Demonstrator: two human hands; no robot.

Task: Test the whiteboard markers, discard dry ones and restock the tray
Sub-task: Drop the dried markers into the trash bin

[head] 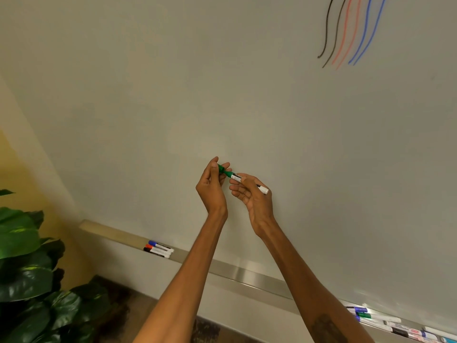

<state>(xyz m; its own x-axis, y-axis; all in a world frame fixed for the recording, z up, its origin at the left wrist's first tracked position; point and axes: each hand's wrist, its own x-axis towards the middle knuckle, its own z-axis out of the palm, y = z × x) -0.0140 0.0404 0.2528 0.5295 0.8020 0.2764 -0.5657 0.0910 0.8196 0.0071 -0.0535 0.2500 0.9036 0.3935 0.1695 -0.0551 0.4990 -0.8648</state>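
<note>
Whiteboard (173, 95) filled most of the view, with black, red and blue test strokes (351, 33) at upper right. Leafy plant (27, 268) sat lower left. Tray (247, 273) ran along the board's lower edge, with three markers (158, 249) at its left part and a bigger marker cluster (395, 325) far right. Both forearms were raised, palms facing each other. Right hand (254, 196) pinched the green marker (238, 179) by its white barrel. Left hand (212, 184) had fingers curled on the green cap (223, 168). Marker was tilted, well above the tray.
</note>
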